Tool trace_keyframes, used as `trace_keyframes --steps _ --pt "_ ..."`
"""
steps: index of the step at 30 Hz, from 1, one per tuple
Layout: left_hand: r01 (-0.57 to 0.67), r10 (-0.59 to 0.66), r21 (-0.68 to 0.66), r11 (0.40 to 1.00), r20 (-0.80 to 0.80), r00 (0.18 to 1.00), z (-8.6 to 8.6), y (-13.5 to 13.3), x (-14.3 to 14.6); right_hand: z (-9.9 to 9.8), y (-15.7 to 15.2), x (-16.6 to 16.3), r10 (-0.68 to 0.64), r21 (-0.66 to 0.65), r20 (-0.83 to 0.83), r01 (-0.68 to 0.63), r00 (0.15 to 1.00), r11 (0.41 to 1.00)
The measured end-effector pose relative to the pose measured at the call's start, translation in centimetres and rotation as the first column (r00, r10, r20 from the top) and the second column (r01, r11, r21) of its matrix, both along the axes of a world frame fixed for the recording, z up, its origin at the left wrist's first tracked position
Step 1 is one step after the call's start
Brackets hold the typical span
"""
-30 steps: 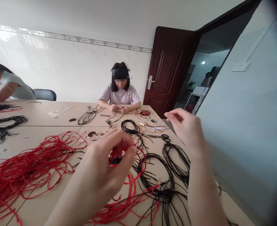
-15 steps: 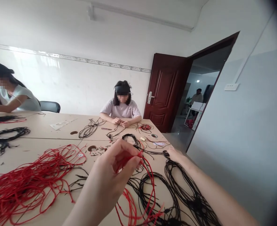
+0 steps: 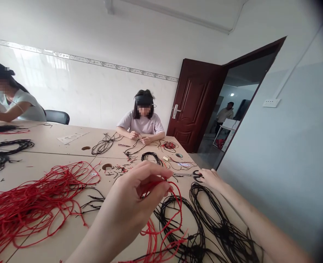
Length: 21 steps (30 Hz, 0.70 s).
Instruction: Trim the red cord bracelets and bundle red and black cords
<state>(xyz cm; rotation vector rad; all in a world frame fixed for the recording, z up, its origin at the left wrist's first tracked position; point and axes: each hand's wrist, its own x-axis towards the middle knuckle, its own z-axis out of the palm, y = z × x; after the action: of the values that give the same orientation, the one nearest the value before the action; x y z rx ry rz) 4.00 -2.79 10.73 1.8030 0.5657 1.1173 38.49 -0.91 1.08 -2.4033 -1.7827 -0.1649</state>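
My left hand (image 3: 139,197) is raised over the table in the middle of the view, thumb and fingers pinched on a red braided cord (image 3: 181,204). The cord loops out past my fingertips and hangs down on the right; the part inside the palm is mostly hidden. Farther right, the fingers of my right hand (image 3: 209,178) are at the black handles of a pair of scissors (image 3: 197,176). The scissors lie low at the table, handles spread, blades pointing left. Below both hands are coiled black cords (image 3: 202,223) and loose red cord ends (image 3: 152,237).
A big heap of red cords (image 3: 35,204) covers the table's left front. Cut scraps (image 3: 120,170) lie around a hole. Beyond are a tape roll (image 3: 179,155) and more black coils (image 3: 105,146). One person (image 3: 143,120) sits opposite, another (image 3: 16,98) far left. A door (image 3: 190,106) stands open.
My right hand and the scissors have shifted slightly right, and more of the handles shows. My left hand keeps its pinch while the cord loop has changed shape. The view has tilted slightly.
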Motion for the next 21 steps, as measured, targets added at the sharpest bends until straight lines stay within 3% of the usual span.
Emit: trace_keyframes --steps 8,10,13,17,19,21 --pt "0.072 -0.069 -0.059 0.996 0.048 0.996 0.0 -0.8 -0.6 1.7 -7.5 2.5 0.074 -0.021 -0.276 -0.083 0.958 0.996" --pt "0.093 -0.087 -0.081 0.992 0.068 0.994 0.2 -1.0 -0.5 3.0 -10.0 1.3 0.141 0.041 -0.429 -0.136 0.892 0.99" --pt "0.118 -0.111 -0.098 0.988 0.074 0.991 0.2 -1.3 -0.6 6.4 -13.5 -2.2 0.225 0.125 -0.69 -0.193 0.688 0.973" --pt "0.1 -0.1 -0.056 0.993 0.007 0.995 0.0 -1.4 -0.8 10.7 -16.2 -6.9 0.095 -0.152 -0.67 -0.261 0.736 0.953" --pt "0.094 -0.095 -0.027 0.995 -0.04 0.995 -0.1 -1.4 -1.0 11.7 -16.7 -8.0 0.068 -0.23 -0.708 -0.321 0.703 0.919" --pt "0.091 -0.092 -0.005 0.996 -0.077 0.993 -0.2 -1.4 -1.1 12.2 -17.0 -8.3 0.071 -0.226 -0.768 -0.374 0.636 0.899"
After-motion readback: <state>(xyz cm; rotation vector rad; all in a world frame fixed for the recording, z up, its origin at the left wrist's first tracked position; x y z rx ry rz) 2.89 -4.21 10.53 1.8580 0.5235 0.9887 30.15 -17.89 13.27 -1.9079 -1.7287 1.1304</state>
